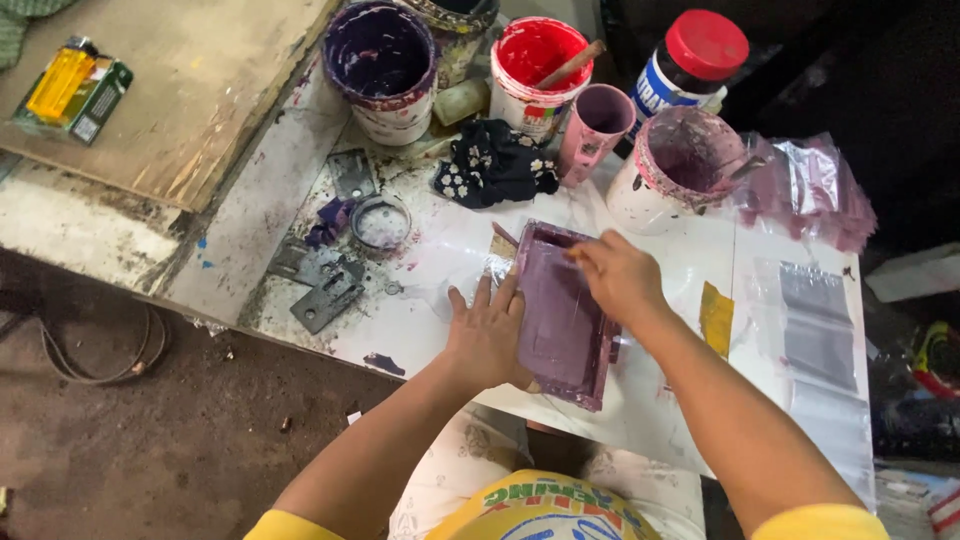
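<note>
Left hand (487,335) flat, fingers spread, pressing the purple frame's (560,320) left edge | right hand (617,277) curled over the frame's top, grip unclear | frame lies on the white table (650,400), near the paint tubs (385,65) and dark rag (495,165)

Green-and-yellow carton (76,88) flat on wooden board, far left. Red-capped dark jar (690,62), blue-white label, back right. Red paint tub (534,72), small multicoloured label. Clear plastic bags (818,318) right.
</note>
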